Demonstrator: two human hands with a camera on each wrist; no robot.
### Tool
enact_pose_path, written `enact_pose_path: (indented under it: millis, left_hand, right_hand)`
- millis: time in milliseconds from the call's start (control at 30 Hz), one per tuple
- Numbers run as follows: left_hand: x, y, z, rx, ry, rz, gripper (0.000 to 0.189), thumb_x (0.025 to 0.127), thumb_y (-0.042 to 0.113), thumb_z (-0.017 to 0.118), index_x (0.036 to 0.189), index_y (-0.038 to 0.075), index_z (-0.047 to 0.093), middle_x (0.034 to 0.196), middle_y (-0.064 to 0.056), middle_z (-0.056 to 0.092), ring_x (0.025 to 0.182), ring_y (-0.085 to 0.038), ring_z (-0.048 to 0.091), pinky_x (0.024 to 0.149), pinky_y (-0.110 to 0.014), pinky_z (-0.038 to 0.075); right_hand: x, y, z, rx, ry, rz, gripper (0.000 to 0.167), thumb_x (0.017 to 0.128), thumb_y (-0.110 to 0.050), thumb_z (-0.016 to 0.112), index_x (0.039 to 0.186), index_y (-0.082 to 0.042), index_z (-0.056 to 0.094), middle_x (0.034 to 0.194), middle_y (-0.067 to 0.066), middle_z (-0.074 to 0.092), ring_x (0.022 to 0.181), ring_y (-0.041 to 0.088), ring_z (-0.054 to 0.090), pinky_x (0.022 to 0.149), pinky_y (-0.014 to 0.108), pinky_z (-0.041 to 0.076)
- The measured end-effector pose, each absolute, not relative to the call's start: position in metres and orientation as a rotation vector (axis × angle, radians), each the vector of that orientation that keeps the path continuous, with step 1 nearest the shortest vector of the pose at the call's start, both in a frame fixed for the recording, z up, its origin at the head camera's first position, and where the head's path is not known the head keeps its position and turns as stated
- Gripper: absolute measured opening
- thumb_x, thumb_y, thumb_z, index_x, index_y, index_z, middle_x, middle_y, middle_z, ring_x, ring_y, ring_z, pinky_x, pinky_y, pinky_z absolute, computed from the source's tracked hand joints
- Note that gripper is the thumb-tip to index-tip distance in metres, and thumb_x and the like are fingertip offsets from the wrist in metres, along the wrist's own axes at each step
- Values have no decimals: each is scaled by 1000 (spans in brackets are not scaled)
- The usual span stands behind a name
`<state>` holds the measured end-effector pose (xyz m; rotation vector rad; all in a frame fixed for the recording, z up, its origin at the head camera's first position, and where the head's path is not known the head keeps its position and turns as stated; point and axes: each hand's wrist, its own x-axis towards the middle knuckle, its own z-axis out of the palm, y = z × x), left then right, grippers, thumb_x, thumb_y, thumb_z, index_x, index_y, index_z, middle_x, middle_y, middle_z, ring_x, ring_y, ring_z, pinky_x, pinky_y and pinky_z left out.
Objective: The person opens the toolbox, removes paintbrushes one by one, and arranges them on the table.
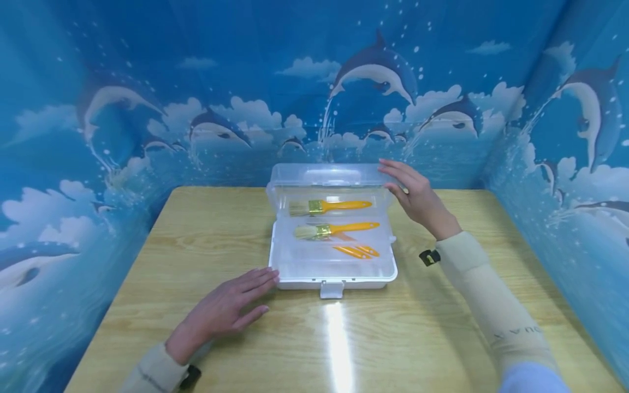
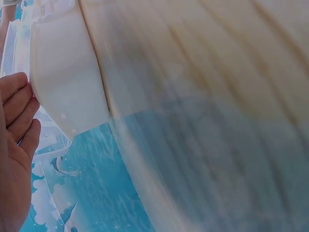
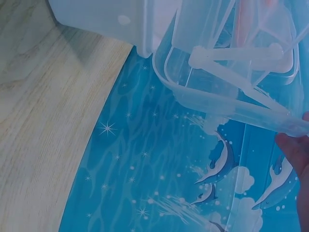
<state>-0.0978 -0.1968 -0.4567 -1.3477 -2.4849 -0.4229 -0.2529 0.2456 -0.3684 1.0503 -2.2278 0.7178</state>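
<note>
A white plastic box (image 1: 290, 268) with a clear lid (image 1: 339, 176) raised at its back stands on the table. My right hand (image 1: 415, 194) holds the lid's right edge, its thumb at the rim in the right wrist view. The fingertips of my left hand (image 1: 238, 300), nearly straight, touch the box's front left corner. A paintbrush (image 1: 350, 227) with an orange handle and pale bristles shows in the box. Another paintbrush (image 1: 346, 205) overlaps the lid area behind it. Orange handles (image 1: 351, 251) show further forward, partly hidden.
A white latch (image 1: 332, 290) hangs at the box's front. The wooden table (image 1: 211, 229) ends behind the box at a blue dolphin-print curtain (image 1: 275, 82), which also lines both sides. A folded handle (image 3: 241, 54) crosses the lid in the right wrist view.
</note>
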Motion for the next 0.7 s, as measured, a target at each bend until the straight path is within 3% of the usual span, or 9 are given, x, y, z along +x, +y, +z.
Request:
enact_pose_path:
  millis: [167, 533, 700]
  left_hand:
    - [-98, -194, -458, -1346, -2508, -403, 56, 104, 43, 53, 147, 7, 54, 154, -8, 51, 139, -26, 52, 116, -41, 39]
    - [-97, -192, -456, -1313, -2569, -373, 56, 104, 42, 55, 148, 7, 52, 156, -8, 48, 141, -26, 49, 116, -43, 42]
    - [-96, -193, -456, -1296, -2589, -381, 57, 102, 40, 59, 148, 8, 52, 156, -6, 47, 142, -26, 49, 117, -43, 41]
  right_hand:
    - [-256, 246, -372, 1037, -2202, 758, 39, 104, -18, 56, 138, -1, 61, 146, 18, 58, 132, 38, 55, 116, 42, 45]
    - [-262, 245, -371, 979, -2253, 829, 40, 99, 0, 61, 139, -2, 61, 148, 16, 56, 136, 36, 54, 114, 48, 46]
    - [-262, 243, -367, 957, -2310, 854, 38, 103, -4, 57, 140, -2, 59, 152, 15, 53, 139, 36, 51, 113, 54, 46]
